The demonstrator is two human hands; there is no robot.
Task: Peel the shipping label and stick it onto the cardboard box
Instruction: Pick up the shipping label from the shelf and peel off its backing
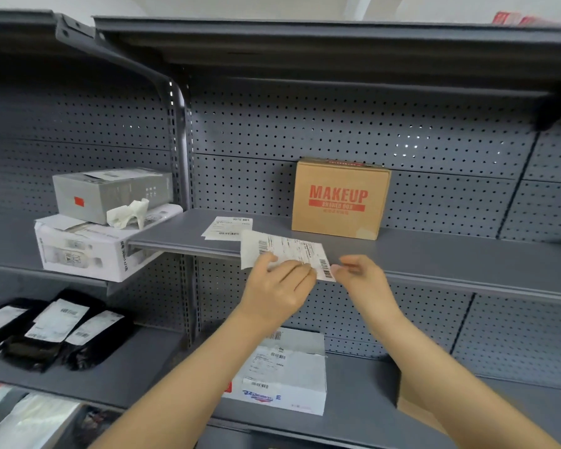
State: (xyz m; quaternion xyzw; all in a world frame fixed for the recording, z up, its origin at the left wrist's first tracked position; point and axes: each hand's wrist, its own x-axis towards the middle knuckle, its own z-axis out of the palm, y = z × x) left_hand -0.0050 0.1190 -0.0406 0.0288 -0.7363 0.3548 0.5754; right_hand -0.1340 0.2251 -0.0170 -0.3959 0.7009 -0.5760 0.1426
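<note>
I saw my left hand (280, 286) pinching the shipping label (289, 251) below the cardboard box (339, 199); my right hand (360, 275) was nipping its corner.

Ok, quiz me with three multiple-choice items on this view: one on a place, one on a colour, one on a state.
1. Where does the cardboard box stand?
A. On the middle shelf, against the pegboard
B. On the bottom shelf
C. In the left hand

2. What colour is the box's MAKEUP print?
A. Blue
B. Red
C. Black

3. What state is the shipping label in?
A. Stuck on the box
B. Lying flat on the shelf
C. Held in the air by the left hand

Answers: 1 A, it stands upright at the shelf's back; 2 B, the letters are red; 3 C, the right hand pinches at its corner.
</note>
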